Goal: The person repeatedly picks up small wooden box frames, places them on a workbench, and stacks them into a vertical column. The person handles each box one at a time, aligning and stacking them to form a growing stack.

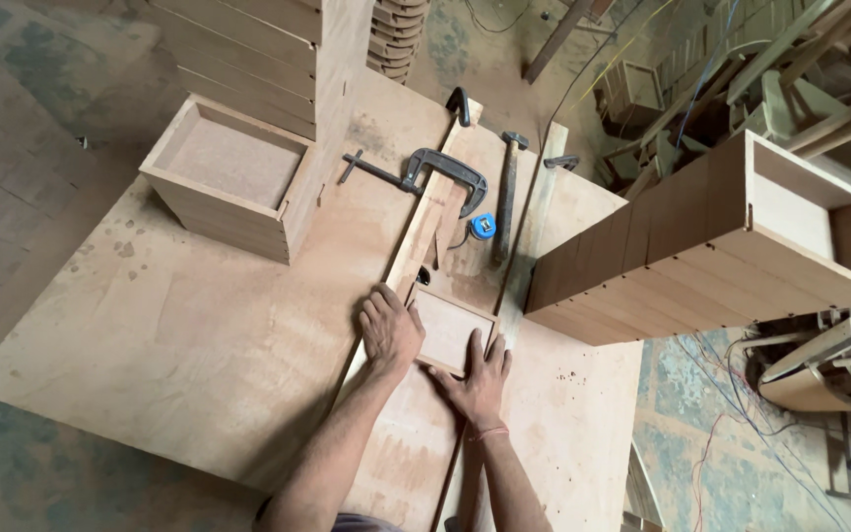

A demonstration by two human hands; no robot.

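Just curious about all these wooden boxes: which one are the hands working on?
The small flat box between both hands, mid-table; the others sit stacked in rows at the sides.

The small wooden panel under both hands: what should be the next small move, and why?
Probably slide the small wooden panel a little further up, against the long wooden strip. Both hands, left and right, lie flat on its near edge, and the C-clamp pins that strip to the workbench, so it seems to serve as a stop.

A small square wooden panel (448, 330) lies flat on the plywood, pale brown and smooth. Its left edge touches a long wooden strip (424, 236), which runs away along the board and is held under a dark clamp
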